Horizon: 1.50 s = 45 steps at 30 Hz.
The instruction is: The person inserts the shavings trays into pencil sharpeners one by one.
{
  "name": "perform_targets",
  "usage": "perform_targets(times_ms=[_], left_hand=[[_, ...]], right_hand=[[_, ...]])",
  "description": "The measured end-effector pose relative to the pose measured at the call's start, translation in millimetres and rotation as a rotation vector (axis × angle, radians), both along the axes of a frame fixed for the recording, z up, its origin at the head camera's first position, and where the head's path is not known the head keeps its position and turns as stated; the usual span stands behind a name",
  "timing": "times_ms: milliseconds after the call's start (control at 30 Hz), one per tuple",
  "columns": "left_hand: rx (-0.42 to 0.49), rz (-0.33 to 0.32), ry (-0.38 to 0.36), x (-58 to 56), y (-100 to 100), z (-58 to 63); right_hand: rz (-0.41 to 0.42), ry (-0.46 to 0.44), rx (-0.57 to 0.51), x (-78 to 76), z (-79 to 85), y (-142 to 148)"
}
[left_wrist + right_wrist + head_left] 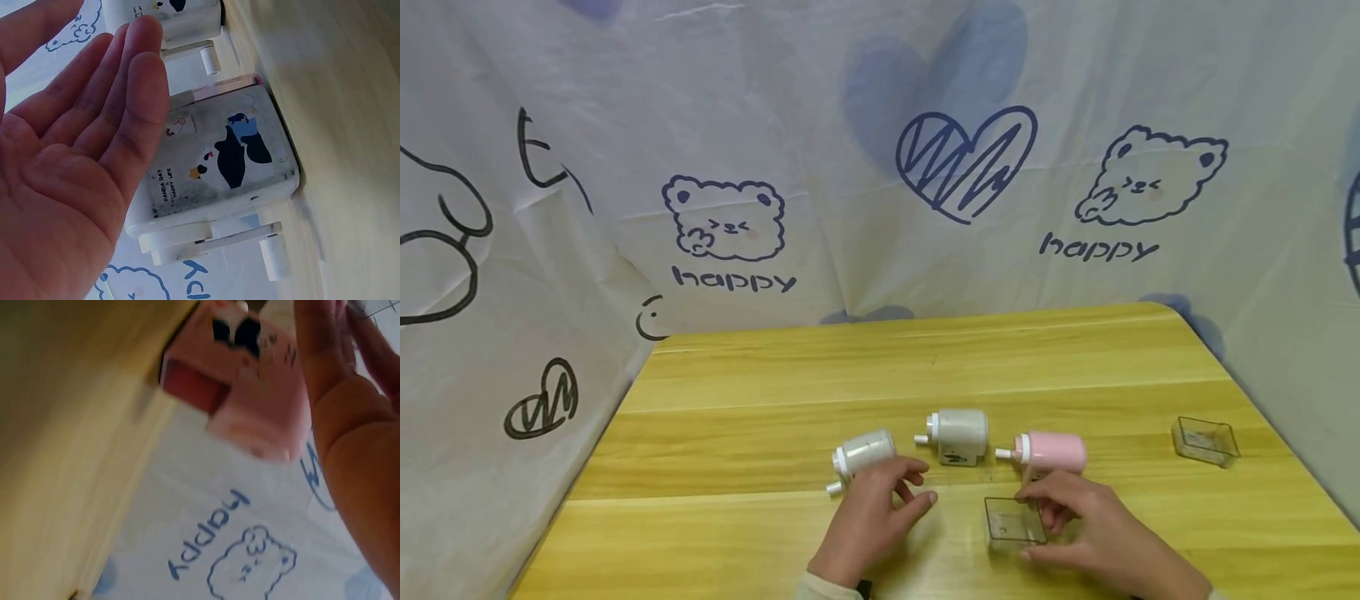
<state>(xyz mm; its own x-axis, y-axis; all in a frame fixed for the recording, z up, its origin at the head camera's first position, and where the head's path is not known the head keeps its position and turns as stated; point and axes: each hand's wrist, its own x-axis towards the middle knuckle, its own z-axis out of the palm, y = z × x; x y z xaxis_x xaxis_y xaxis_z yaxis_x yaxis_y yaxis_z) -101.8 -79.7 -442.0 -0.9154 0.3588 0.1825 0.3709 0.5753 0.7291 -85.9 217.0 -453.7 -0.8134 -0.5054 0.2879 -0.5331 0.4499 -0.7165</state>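
Note:
Thumb and fingers of my right hand [1093, 529] pinch the right side of a clear, open-topped plastic drawer [1009, 521], low over the table. Just beyond that hand lies a pink crank pencil sharpener [1058, 452]; the right wrist view shows a vacant slot in its body [194, 387]. My left hand [872, 512] holds nothing, its fingers loosely bent beside a grey-white pencil sharpener [868, 448]. In the left wrist view a panda print shows on a white sharpener [225, 150], with its crank handle [275, 256] below. A second grey-white sharpener [962, 429] sits between the other two.
Another clear drawer [1206, 442] stands toward the table's right edge. The yellow wood-grain table [737, 400] backs onto a white cloth [842, 225] with bear and heart drawings, which also hangs along both sides.

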Motion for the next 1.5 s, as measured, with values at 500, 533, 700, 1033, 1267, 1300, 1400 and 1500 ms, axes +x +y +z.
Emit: perform_targets(times_ms=[500, 533, 700, 1033, 1267, 1300, 1400, 1500], left_hand=[[-0.027, 0.135, 0.212, -6.1, 20.5, -3.5], [-0.017, 0.148, 0.233, -7.7, 23.4, -2.6], [0.018, 0.17, 0.219, -17.1, 37.6, 1.9], [-0.128, 0.185, 0.179, -32.0, 56.7, 1.2], [-0.184, 0.176, 0.211, -39.1, 60.5, -5.4], [-0.184, 0.179, 0.215, -39.7, 60.7, -6.5], [-0.175, 0.183, 0.224, -40.8, 60.7, -9.3], [-0.141, 0.18, 0.226, -39.7, 59.8, -11.1]], right_hand=[[-0.083, -0.118, 0.202, -4.9, -10.5, -15.6], [-0.084, -0.112, 0.202, -5.1, -10.8, -15.5], [-0.093, -0.11, 0.216, -5.6, -11.0, -14.0], [-0.106, -0.144, 0.231, -5.6, -10.2, -14.1], [-0.103, -0.145, 0.229, -6.1, -10.1, -14.0], [-0.101, -0.147, 0.228, -6.3, -10.2, -13.9], [-0.096, -0.154, 0.227, -6.6, -10.2, -13.8], [-0.092, -0.16, 0.226, -6.8, -10.1, -13.5]])
